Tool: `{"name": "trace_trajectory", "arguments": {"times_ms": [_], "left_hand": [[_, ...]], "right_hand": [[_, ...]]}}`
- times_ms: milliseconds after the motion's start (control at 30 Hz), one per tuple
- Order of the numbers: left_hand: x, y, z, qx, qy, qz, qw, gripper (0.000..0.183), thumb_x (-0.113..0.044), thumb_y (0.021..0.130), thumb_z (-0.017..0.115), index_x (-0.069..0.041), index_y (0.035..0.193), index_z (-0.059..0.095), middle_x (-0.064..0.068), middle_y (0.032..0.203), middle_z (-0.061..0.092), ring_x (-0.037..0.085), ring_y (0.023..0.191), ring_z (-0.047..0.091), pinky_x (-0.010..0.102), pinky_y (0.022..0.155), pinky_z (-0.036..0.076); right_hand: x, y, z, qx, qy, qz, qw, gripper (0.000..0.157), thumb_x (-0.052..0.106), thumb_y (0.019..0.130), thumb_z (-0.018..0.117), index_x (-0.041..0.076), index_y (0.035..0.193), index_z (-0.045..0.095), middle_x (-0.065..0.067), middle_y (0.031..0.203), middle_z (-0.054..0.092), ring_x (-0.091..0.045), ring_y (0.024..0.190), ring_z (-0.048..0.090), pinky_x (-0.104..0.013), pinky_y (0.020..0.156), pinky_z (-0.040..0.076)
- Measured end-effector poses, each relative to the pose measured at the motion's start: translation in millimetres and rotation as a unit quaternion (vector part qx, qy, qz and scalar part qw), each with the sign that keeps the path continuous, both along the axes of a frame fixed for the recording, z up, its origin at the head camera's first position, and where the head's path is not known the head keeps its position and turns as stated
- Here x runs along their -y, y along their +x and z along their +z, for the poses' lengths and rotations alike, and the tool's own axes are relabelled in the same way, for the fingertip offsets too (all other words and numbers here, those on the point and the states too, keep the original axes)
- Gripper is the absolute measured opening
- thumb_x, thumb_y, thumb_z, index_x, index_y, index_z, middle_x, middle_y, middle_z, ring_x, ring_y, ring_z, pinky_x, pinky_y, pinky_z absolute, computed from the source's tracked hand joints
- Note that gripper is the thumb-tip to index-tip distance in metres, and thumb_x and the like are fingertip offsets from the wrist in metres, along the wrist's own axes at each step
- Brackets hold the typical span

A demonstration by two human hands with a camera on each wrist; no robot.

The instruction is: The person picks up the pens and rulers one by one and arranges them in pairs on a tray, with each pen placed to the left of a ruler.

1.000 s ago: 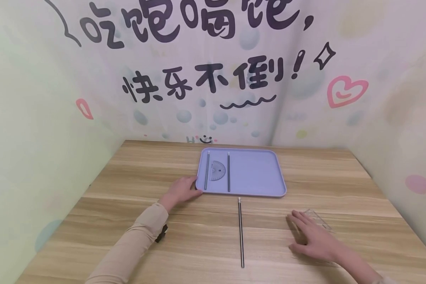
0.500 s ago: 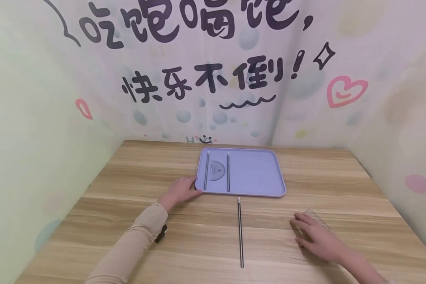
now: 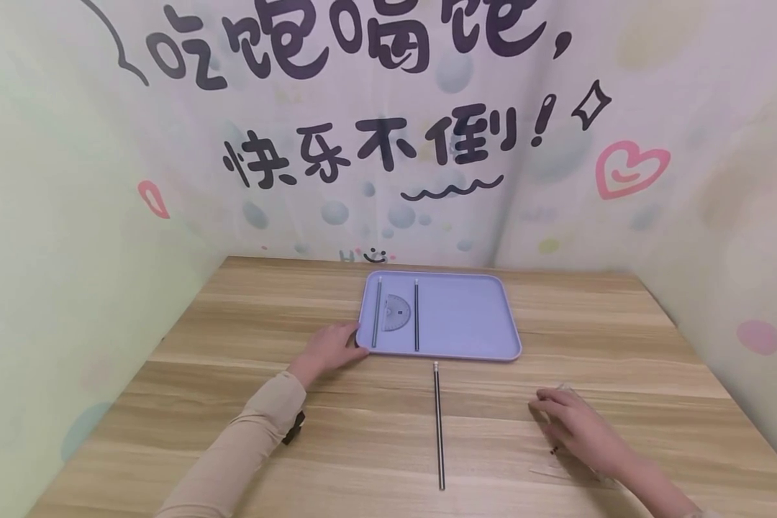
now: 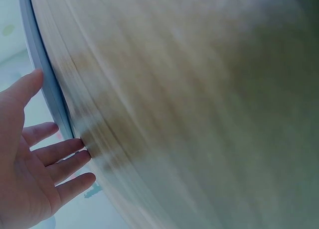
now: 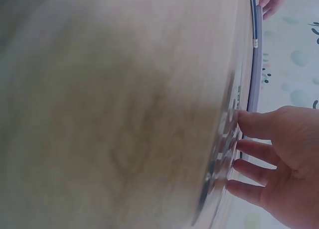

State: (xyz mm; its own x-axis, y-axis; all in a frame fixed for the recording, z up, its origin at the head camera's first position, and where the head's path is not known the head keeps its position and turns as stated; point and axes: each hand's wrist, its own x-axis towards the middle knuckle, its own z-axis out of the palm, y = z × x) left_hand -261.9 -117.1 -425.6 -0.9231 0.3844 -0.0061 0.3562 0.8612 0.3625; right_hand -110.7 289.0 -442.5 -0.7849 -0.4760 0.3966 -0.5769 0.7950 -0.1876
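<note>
At the near left corner of the lilac tray (image 3: 469, 316), my left hand (image 3: 328, 351) rests against the rim. Its fingers are spread and fairly straight in the left wrist view. Over on the right, my right hand (image 3: 585, 432) pinches a clear plastic set square (image 5: 219, 154) between thumb and fingertips, one edge tilted up from the table. The hand hides most of its outline; cut-outs and dark marks show. A dark striped pencil (image 3: 439, 428) lies on the table between the hands, white end toward the tray.
Inside the tray are a greyish pencil (image 3: 377, 313), a clear protractor (image 3: 398, 312) and a dark pencil (image 3: 417, 316). The wooden table (image 3: 647, 345) meets a printed backdrop (image 3: 375, 216) behind. A black object (image 3: 294, 427) shows by the left sleeve.
My right hand has shifted slightly right, and its fingers and thumb have drawn together on the set square. The left hand, tray and pencils stay put.
</note>
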Motion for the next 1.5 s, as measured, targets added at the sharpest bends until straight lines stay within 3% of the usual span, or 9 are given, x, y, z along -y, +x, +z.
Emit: {"name": "trace_trajectory", "arguments": {"times_ms": [400, 633, 967, 1267, 1367, 1433, 1500], "left_hand": [[-1.1, -0.5, -0.1, -0.002, -0.001, -0.002, 1.0000, 0.059, -0.038, 0.082, 0.064, -0.006, 0.129, 0.048, 0.014, 0.123, 0.056, 0.028, 0.113, 0.052, 0.040, 0.097, 0.041], [-0.1, -0.9, 0.1, -0.016, 0.002, -0.009, 0.9998, 0.057, -0.037, 0.081, 0.066, -0.004, 0.126, 0.051, 0.015, 0.112, 0.061, 0.026, 0.100, 0.058, 0.040, 0.090, 0.046], [0.6, -2.7, -1.1, -0.015, 0.000, -0.015, 0.9998, 0.055, -0.037, 0.081, 0.065, -0.005, 0.124, 0.052, 0.013, 0.110, 0.062, 0.023, 0.096, 0.058, 0.039, 0.088, 0.046], [-0.3, -1.2, 0.0, -0.017, -0.002, -0.011, 0.9998, 0.057, -0.036, 0.081, 0.066, -0.004, 0.125, 0.051, 0.015, 0.111, 0.062, 0.026, 0.098, 0.058, 0.040, 0.089, 0.046], [-0.2, -0.4, 0.2, -0.016, -0.003, -0.011, 0.9998, 0.056, -0.036, 0.081, 0.066, -0.004, 0.125, 0.051, 0.015, 0.110, 0.062, 0.026, 0.098, 0.058, 0.040, 0.089, 0.046], [0.0, -0.2, 0.7, -0.013, -0.004, -0.009, 0.9999, 0.057, -0.036, 0.081, 0.065, -0.004, 0.126, 0.051, 0.015, 0.111, 0.062, 0.026, 0.098, 0.058, 0.040, 0.089, 0.046], [0.1, 0.0, 1.2, -0.011, -0.003, -0.009, 0.9999, 0.057, -0.036, 0.082, 0.065, -0.004, 0.126, 0.050, 0.015, 0.112, 0.061, 0.025, 0.097, 0.058, 0.040, 0.089, 0.046]], "right_hand": [[-0.6, -5.6, 1.4, 0.000, 0.017, -0.004, 1.000, 0.034, -0.005, 0.064, 0.075, 0.006, 0.095, 0.067, -0.006, 0.098, 0.062, -0.022, 0.089, 0.059, -0.038, 0.074, 0.052], [-0.8, -8.2, 2.5, -0.011, 0.022, -0.003, 1.000, 0.028, -0.006, 0.066, 0.072, 0.007, 0.091, 0.068, -0.008, 0.096, 0.063, -0.024, 0.088, 0.059, -0.038, 0.072, 0.052], [3.4, -8.8, 5.6, -0.006, 0.034, -0.020, 0.999, 0.022, -0.004, 0.068, 0.072, 0.008, 0.087, 0.069, 0.001, 0.089, 0.062, -0.015, 0.080, 0.058, -0.030, 0.068, 0.053], [4.9, -8.4, 5.1, -0.026, 0.145, 0.010, 0.989, 0.027, -0.004, 0.066, 0.074, 0.002, 0.091, 0.064, -0.005, 0.092, 0.059, -0.020, 0.085, 0.058, -0.028, 0.070, 0.053], [4.4, -8.8, 4.9, -0.051, 0.183, 0.031, 0.981, 0.020, -0.002, 0.074, 0.068, 0.001, 0.093, 0.061, -0.007, 0.093, 0.057, -0.021, 0.085, 0.057, -0.027, 0.070, 0.053], [4.0, -9.6, 3.7, -0.071, 0.194, 0.043, 0.977, 0.010, 0.000, 0.084, 0.054, 0.000, 0.092, 0.060, -0.007, 0.092, 0.056, -0.021, 0.084, 0.056, -0.027, 0.070, 0.053], [3.4, -10.3, 2.5, -0.088, 0.196, 0.052, 0.975, 0.021, 0.004, 0.092, 0.039, 0.000, 0.091, 0.059, -0.008, 0.091, 0.055, -0.021, 0.083, 0.056, -0.028, 0.070, 0.053]]}}
